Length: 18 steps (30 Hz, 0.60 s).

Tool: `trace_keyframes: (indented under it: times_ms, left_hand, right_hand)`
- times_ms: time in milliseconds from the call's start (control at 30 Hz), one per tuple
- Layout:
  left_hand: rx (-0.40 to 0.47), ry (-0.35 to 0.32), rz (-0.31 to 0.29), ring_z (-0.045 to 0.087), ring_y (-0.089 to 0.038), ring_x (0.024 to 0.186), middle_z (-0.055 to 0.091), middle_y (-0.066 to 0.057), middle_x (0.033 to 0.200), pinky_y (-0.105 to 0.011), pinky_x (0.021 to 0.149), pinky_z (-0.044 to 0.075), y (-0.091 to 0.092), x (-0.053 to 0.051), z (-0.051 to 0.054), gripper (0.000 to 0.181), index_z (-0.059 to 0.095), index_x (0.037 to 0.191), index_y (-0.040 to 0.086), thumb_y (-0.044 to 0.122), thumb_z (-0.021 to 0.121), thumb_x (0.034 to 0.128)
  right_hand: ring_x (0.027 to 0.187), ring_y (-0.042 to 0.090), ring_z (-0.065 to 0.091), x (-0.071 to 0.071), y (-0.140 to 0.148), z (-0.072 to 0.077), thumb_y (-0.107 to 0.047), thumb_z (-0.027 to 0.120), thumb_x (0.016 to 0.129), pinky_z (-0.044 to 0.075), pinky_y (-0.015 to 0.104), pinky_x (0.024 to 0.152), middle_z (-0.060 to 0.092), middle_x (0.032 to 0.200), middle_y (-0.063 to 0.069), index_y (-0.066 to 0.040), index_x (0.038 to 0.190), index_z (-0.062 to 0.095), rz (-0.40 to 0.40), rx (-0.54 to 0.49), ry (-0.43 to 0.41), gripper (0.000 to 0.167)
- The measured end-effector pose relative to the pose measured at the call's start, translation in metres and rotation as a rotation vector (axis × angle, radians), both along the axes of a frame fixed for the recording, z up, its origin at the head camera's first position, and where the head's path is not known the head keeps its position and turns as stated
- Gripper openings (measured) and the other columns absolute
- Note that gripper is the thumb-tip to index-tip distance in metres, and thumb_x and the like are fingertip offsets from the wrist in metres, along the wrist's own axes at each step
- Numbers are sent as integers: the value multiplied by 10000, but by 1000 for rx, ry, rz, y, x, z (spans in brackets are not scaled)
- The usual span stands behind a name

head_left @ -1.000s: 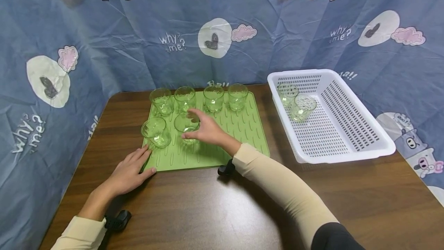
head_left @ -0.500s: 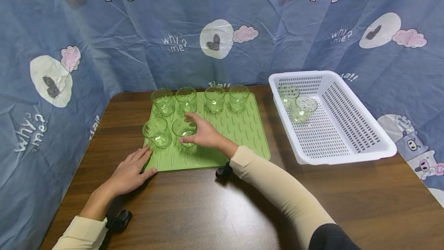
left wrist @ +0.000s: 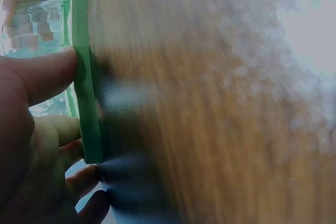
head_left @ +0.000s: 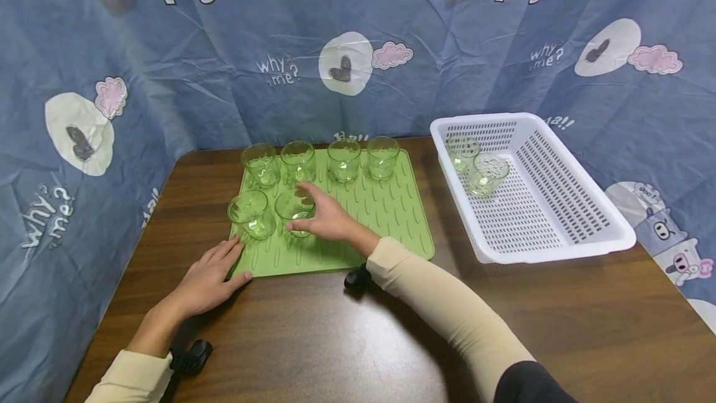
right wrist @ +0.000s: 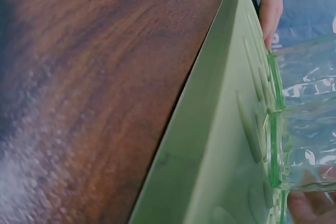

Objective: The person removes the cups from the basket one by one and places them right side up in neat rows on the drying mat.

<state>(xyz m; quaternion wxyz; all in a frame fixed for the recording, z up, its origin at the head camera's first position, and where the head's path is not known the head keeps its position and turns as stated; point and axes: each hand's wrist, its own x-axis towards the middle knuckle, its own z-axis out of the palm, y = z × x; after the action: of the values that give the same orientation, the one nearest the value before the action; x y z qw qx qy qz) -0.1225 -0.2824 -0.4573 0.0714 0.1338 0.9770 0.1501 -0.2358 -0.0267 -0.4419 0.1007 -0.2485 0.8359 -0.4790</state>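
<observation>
My right hand (head_left: 327, 213) holds a clear drinking glass (head_left: 289, 207), thumb on its near side and fingers around the far side. This glass (right wrist: 310, 150) stands upright on the green ridged mat (head_left: 386, 216). Just left of it stands another glass (head_left: 252, 213). Behind them, a row of several glasses (head_left: 344, 160) lines the mat's back. My left hand (head_left: 207, 278) lies at the mat's front left corner, fingers extended, holding no glass. In the left wrist view its thumb (left wrist: 50, 72) touches the mat's edge.
A white perforated basket (head_left: 593, 204) stands right of the mat, with two glasses (head_left: 486, 174) in its left part. The brown wooden table (head_left: 313, 341) extends in front. A blue printed cloth (head_left: 291, 36) hangs behind and along the sides.
My right hand and its glass have shifted slightly left and toward me, closer to the neighbouring front glass. The left hand has stayed in place.
</observation>
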Motion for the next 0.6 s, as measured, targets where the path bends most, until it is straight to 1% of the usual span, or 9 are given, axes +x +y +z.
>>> trace_keyframes:
  times_ms: [100,133,233,333,367,400,433,600]
  left_hand:
    - [2,1,2,263,-521,1432,262,-269,1596,-759,1020,292,0,0,-1,714,344,1516,-36,408,554,998]
    - [3,2,2,263,-520,1432,263,-268,1596,-758,1020,293,0,0,-2,713,345,1515,-35,408,554,998]
    - [3,3,2,262,-518,1435,262,-265,1598,-757,1022,294,0,0,-2,715,342,1517,-34,409,555,997]
    - [3,4,4,259,-517,1437,259,-264,1600,-758,1024,293,0,-1,-1,718,339,1520,-31,412,552,997]
    - [3,2,4,257,-517,1438,258,-265,1600,-758,1024,292,0,-1,-1,720,337,1522,-30,415,551,998]
    - [3,2,5,257,-517,1438,259,-265,1600,-758,1024,291,0,-1,-1,720,336,1523,-28,417,549,999]
    - [4,1,6,255,-517,1439,258,-266,1601,-758,1024,290,0,-1,-1,720,336,1523,-28,419,548,999]
    - [9,-3,4,255,-518,1439,256,-269,1601,-755,1028,288,0,0,-1,722,336,1521,-36,420,544,1001]
  right_hand:
    - [1182,270,615,1,-1,-1,-273,836,798,440,450,1108,467,1522,103,-151,1558,285,-24,5,1,947]
    - [1123,268,642,1,-1,-2,-281,836,797,443,450,1105,457,1531,104,-154,1561,281,-31,9,2,953]
    - [1059,255,659,0,-2,-2,-287,834,800,451,444,1097,453,1536,110,-147,1563,274,-35,14,13,957]
    - [1096,256,652,-1,-3,-2,-293,834,800,453,441,1096,463,1527,107,-139,1564,268,-30,23,20,963]
    - [1144,260,633,-1,-3,-1,-294,835,799,449,444,1099,469,1521,108,-133,1565,267,-28,23,21,966]
    - [1160,266,629,-1,-3,-2,-305,836,797,446,446,1102,477,1514,110,-129,1563,269,-26,23,20,969]
    - [1160,277,632,-1,-3,-1,-309,838,795,448,454,1098,483,1507,116,-128,1563,268,-25,23,16,973]
    - [1279,319,567,-1,-1,-2,-305,843,790,433,501,1102,474,1511,132,-140,1566,260,-21,23,5,984]
